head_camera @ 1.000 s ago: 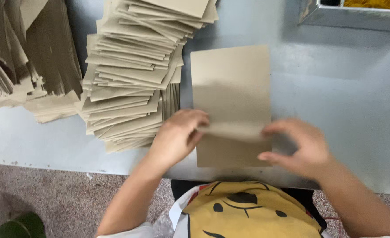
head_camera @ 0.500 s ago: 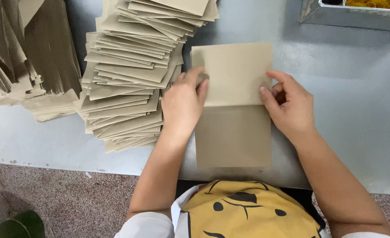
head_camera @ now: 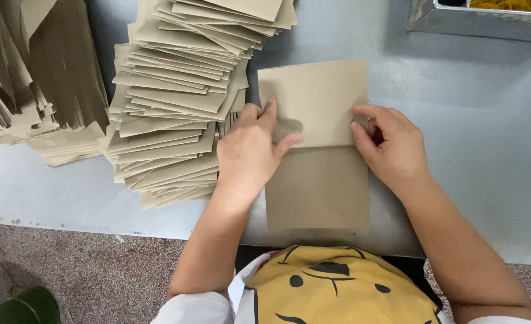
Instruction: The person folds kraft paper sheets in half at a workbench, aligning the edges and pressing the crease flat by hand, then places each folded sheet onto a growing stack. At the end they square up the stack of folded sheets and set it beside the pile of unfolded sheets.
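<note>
We see 2 hands flat on 1 folded card (head_camera: 316,150) lying on the grey bench (head_camera: 475,132). The left hand (head_camera: 250,150) presses its left edge, fingers spread open; the right hand (head_camera: 394,147) presses the right edge, open too. 2 card stacks (head_camera: 175,102) sit to the left, 1 metal tray (head_camera: 481,21) top right

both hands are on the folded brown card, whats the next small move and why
Probably slide both hands outward along the fold to press it flat. The card lies on the table with its flap folded up; the left hand and right hand rest flat near the flap's lower edge, at the card's two sides, so the crease between them looks unpressed.
</note>
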